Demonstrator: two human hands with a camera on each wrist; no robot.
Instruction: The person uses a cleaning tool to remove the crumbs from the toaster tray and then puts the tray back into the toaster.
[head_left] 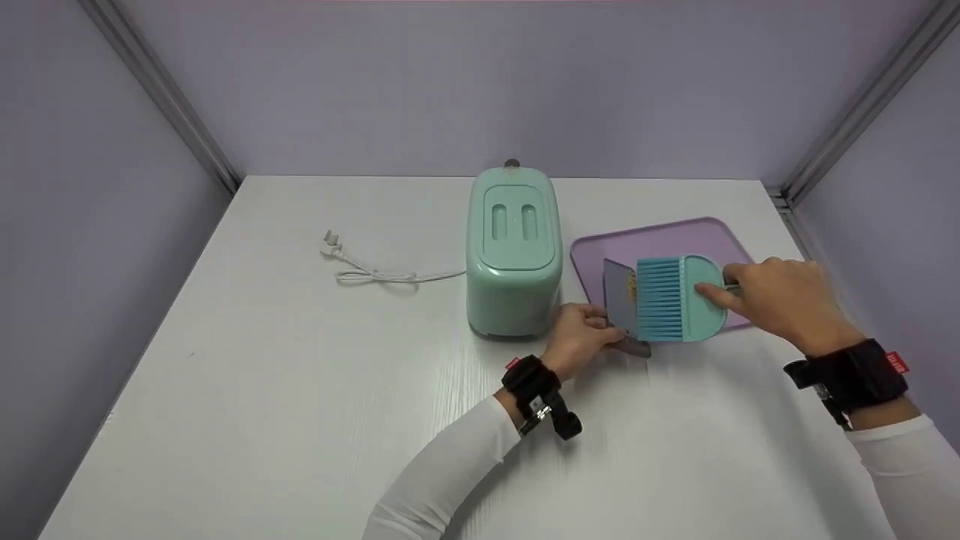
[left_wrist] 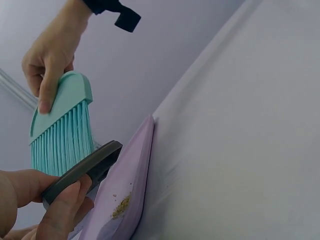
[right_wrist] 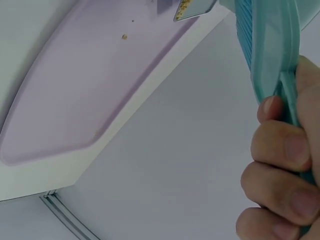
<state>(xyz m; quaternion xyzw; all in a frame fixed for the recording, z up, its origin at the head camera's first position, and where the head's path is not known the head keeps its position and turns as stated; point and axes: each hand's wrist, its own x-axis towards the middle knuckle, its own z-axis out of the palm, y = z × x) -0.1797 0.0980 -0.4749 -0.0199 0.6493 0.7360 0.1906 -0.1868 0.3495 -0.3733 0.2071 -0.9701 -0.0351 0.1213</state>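
Note:
My left hand [head_left: 577, 337] grips the dark grey handle [left_wrist: 82, 170] of a small dustpan [head_left: 618, 296], which is tilted up over the near left part of a purple tray [head_left: 675, 232]. Yellow crumbs [right_wrist: 183, 7] cling near the pan's edge. My right hand [head_left: 787, 300] holds a teal hand brush [head_left: 703, 304] by its handle, with its blue bristles pointing left at the dustpan. Whether the bristles touch the pan, I cannot tell. More crumbs [left_wrist: 121, 206] lie on the tray, and a loose one shows in the right wrist view.
A mint-green toaster [head_left: 517, 292] with a lidded top stands just left of the tray, close to my left hand. Its white cord and plug [head_left: 375, 274] lie on the white table [head_left: 262, 390] to the left. Grey walls [head_left: 375, 90] enclose the table's back and sides.

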